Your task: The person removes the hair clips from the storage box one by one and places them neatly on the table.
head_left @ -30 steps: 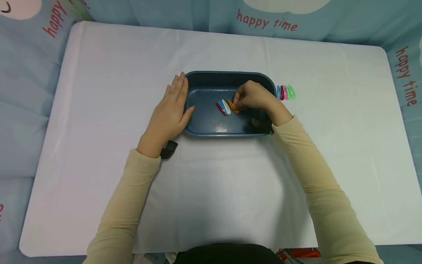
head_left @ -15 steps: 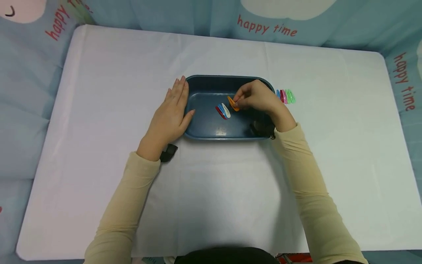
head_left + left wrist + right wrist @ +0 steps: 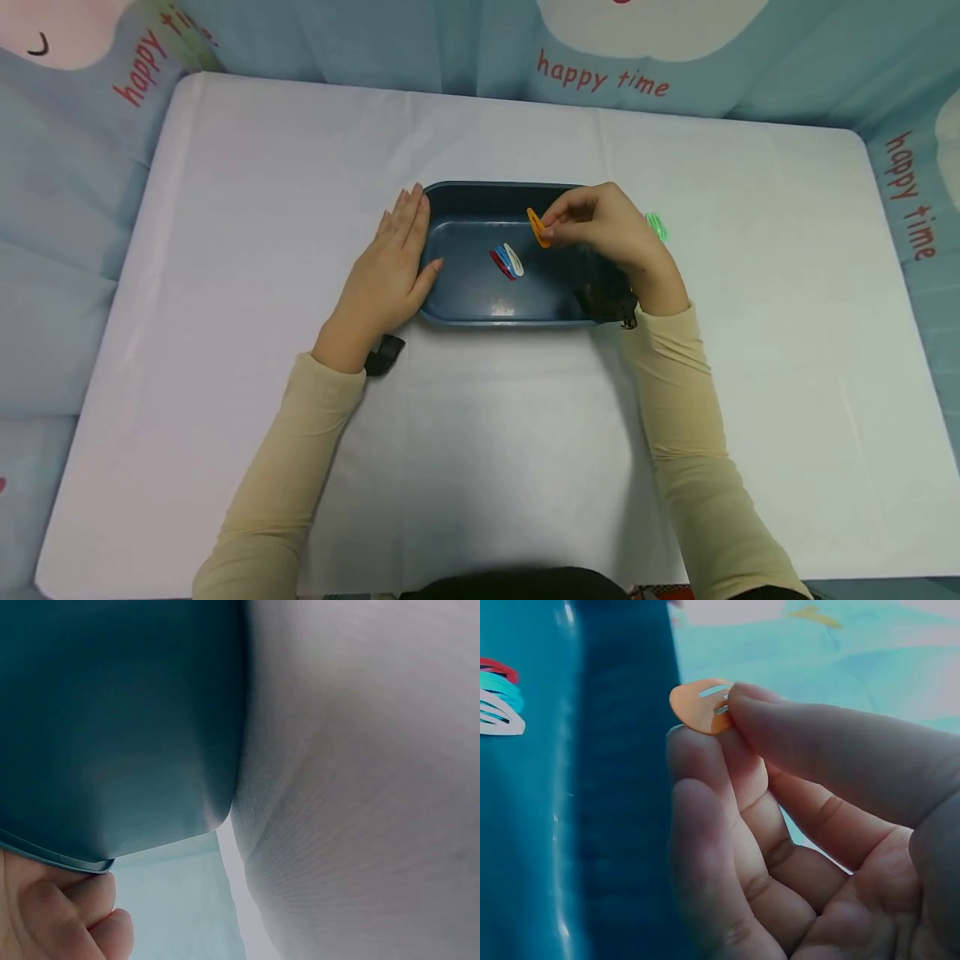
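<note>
Between thumb and fingertips my right hand [image 3: 611, 229] pinches an orange snap hair clip [image 3: 697, 706], held above the right half of a dark blue tray [image 3: 465, 312]. Inside the tray, near its middle, a red hair clip [image 3: 501, 265], a blue hair clip [image 3: 504, 259] and a white hair clip [image 3: 513, 260] lie slanted side by side. My left hand [image 3: 386, 267] rests with straight fingers along the tray's left rim, its thumb over the edge. The left wrist view shows the tray's outer wall [image 3: 150, 750] and some of the left fingers at its rim.
Green hair clips [image 3: 657, 226] lie on the white table [image 3: 765, 350] just right of the tray, partly hidden by my right hand. A light blue printed curtain [image 3: 480, 50] surrounds the table's far side and ends.
My right hand has lifted the orange hair clip off the tray floor, away from the white one, and moved slightly right. The left hand stays on the rim. The head view has tilted slightly.
</note>
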`<state>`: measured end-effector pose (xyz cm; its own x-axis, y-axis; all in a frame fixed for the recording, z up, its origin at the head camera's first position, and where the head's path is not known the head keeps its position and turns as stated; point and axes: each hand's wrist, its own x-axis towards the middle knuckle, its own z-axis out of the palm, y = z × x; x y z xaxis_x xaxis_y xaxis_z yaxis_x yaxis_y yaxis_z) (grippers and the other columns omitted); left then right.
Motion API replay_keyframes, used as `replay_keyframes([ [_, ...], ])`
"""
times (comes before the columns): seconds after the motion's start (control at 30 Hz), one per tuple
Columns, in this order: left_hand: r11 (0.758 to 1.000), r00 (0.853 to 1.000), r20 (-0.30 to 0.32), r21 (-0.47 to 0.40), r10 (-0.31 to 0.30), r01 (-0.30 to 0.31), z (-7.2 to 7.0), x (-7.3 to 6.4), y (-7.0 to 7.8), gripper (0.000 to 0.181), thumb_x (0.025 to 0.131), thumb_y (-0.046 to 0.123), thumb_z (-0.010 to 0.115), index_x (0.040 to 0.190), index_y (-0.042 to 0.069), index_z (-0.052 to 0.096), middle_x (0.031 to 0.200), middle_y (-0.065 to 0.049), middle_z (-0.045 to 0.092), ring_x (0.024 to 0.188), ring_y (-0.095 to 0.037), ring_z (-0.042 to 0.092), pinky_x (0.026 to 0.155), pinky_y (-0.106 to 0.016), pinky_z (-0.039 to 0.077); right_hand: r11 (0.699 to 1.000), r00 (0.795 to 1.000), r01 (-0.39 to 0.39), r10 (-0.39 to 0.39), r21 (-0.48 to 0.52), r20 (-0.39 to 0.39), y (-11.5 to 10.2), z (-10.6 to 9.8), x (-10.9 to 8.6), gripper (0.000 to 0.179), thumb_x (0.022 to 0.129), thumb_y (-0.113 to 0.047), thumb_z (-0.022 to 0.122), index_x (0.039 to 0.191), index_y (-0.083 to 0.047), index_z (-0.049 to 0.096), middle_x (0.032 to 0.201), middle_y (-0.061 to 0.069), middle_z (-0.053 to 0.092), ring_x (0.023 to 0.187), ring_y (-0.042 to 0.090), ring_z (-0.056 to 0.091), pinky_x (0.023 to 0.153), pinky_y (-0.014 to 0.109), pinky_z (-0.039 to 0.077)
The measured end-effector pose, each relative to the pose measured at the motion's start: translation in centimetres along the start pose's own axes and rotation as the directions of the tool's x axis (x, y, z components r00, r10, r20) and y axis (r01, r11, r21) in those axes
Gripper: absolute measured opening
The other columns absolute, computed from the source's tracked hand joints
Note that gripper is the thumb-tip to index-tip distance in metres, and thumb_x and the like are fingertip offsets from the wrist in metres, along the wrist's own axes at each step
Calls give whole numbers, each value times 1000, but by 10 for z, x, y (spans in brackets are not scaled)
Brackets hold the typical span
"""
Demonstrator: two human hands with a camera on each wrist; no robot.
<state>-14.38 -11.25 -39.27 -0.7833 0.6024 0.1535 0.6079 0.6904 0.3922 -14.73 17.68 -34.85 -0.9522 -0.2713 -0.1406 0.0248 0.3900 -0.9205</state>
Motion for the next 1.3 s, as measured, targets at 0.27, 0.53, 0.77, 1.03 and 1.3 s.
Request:
replay_keyframes([
  [0.27,1000,1000,5,0,-5,5,-1,-1,0,68,100,29,42,147,-8,10,156,-18,4,144,-25,0,114,-40,8,1000,996,-18,18,0,-87,-2,-9,-14,5,84,-1,68,88,2,69,77,7,67,77,30,64,70,32,52],
  [0.53,1000,1000,-2,-10,0,0,1,-1,0,68,100,30,42,148,-7,9,156,-18,3,144,-25,1,114,-40,8,999,990,-23,29,42,-138,-1,-18,-22,5,84,0,67,89,1,68,79,9,68,75,28,63,72,29,51],
  [0.77,1000,1000,-11,-7,6,-6,1,0,-1,68,100,29,43,147,-8,10,156,-19,4,144,-27,3,114,-41,9,995,986,2,15,101,-169,2,-26,-24,7,85,0,67,90,3,68,80,11,69,71,24,64,71,25,52],
  [1.03,1000,1000,-1,-5,1,-1,0,1,-1,68,100,29,43,147,-9,10,156,-19,4,144,-26,2,114,-40,8,992,973,-9,38,127,-228,6,-34,-25,5,83,1,69,88,3,69,75,5,68,70,19,65,65,23,51],
  [1.3,1000,1000,1,-4,-2,2,2,1,-1,68,100,29,42,147,-8,10,156,-19,4,144,-26,3,114,-39,8,980,969,10,40,200,-242,9,-42,-28,10,81,2,70,88,9,67,74,6,69,67,17,64,61,21,50],
])
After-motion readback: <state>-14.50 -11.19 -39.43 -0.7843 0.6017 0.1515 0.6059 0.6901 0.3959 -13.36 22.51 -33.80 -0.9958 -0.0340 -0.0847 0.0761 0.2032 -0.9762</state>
